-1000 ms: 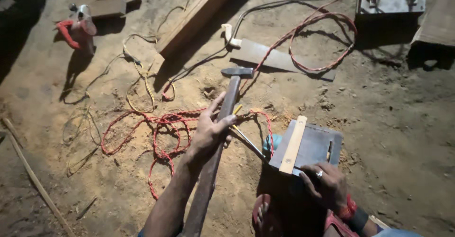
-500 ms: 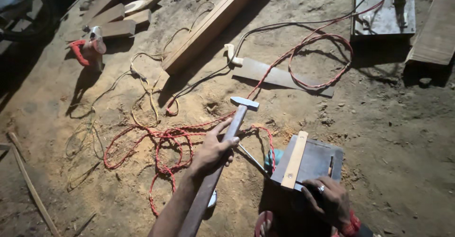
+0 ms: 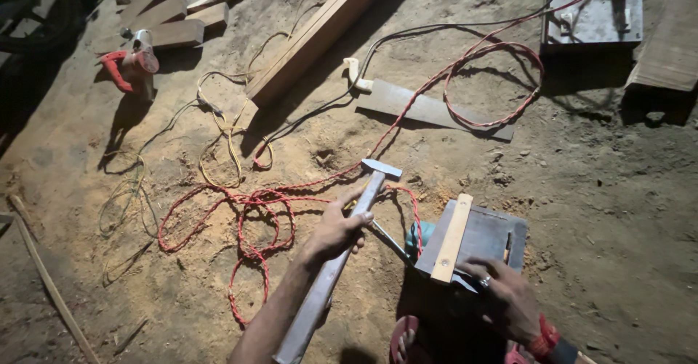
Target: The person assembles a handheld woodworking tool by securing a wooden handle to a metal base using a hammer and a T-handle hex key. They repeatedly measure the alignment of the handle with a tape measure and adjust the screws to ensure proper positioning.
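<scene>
My right hand (image 3: 509,302) presses flat, fingers spread, on the dark block (image 3: 483,237) under the wooden strip (image 3: 451,239). My left hand (image 3: 336,229), fist closed around the hammer (image 3: 342,255), has raised its head toward 12 o'clock since a second ago: mid-swing.

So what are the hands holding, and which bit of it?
The left hand grips a hammer around its long handle, partway up, below the metal head. The right hand holds nothing; its fingers press on the near edge of a dark flat block bearing a wooden strip.
</scene>
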`<action>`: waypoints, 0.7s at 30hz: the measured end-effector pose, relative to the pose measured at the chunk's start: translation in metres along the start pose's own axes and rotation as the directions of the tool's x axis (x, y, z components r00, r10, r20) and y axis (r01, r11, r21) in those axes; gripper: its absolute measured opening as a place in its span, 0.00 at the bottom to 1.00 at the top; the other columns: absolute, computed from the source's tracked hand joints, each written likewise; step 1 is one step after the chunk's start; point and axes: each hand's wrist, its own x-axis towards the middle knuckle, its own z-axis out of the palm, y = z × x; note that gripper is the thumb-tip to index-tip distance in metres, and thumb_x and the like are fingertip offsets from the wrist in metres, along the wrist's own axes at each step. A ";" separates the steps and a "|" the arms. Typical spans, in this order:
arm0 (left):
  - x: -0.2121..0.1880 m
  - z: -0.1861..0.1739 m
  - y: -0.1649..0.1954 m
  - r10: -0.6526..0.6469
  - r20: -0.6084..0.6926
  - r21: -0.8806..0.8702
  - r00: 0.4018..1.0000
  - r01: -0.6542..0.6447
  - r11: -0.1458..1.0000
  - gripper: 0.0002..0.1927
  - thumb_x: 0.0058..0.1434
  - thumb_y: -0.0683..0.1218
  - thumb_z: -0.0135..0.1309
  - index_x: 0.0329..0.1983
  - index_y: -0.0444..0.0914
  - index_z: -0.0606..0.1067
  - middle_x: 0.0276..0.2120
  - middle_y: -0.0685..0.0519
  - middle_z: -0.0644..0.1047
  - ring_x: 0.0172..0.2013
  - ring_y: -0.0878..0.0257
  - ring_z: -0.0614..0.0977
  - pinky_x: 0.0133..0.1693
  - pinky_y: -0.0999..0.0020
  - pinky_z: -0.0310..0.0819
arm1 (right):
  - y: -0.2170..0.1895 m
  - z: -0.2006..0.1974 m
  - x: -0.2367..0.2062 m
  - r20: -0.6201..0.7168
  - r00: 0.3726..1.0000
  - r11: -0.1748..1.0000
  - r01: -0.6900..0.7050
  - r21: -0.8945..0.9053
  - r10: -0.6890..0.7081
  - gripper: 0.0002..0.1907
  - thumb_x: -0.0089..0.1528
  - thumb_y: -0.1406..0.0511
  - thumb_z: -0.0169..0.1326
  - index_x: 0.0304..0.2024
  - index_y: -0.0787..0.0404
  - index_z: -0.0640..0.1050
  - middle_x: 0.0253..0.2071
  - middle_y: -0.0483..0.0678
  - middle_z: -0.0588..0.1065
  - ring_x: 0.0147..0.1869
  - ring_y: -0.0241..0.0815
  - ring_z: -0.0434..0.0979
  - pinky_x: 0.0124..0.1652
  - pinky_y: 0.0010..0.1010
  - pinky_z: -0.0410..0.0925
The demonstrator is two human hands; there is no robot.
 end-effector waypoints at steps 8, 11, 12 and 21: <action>0.007 0.004 0.000 0.064 0.026 -0.047 0.998 -0.063 0.997 0.41 0.58 0.40 0.58 0.75 0.42 0.59 0.30 0.46 0.77 0.17 0.64 0.77 0.16 0.70 0.72 | 0.020 0.014 0.018 0.429 0.900 0.969 0.173 -0.179 -0.081 0.42 0.55 0.60 0.58 0.72 0.38 0.64 0.70 0.44 0.65 0.63 0.47 0.69 0.56 0.38 0.67; 0.010 0.004 -0.008 0.009 0.038 -0.009 0.999 -0.008 1.000 0.40 0.59 0.40 0.59 0.75 0.40 0.59 0.31 0.44 0.77 0.18 0.63 0.78 0.17 0.69 0.74 | 0.028 0.028 0.018 0.490 0.863 0.941 0.257 -0.218 -0.122 0.42 0.55 0.57 0.57 0.72 0.38 0.62 0.73 0.42 0.61 0.70 0.49 0.61 0.61 0.43 0.61; 0.011 0.004 -0.013 -0.002 0.041 -0.008 0.999 0.003 1.000 0.41 0.58 0.40 0.59 0.75 0.41 0.59 0.31 0.45 0.77 0.18 0.63 0.78 0.17 0.69 0.74 | 0.031 0.031 0.018 0.447 0.878 0.937 0.286 -0.201 -0.172 0.41 0.54 0.63 0.53 0.72 0.39 0.62 0.74 0.41 0.60 0.72 0.50 0.58 0.62 0.44 0.59; 0.042 0.012 -0.068 -0.040 0.158 0.069 0.987 0.029 0.997 0.39 0.56 0.40 0.60 0.73 0.39 0.62 0.33 0.46 0.79 0.20 0.61 0.80 0.23 0.65 0.78 | 0.030 0.028 0.017 0.457 0.848 0.963 0.214 0.165 -0.267 0.42 0.54 0.73 0.46 0.73 0.53 0.60 0.77 0.48 0.57 0.81 0.54 0.48 0.70 0.44 0.54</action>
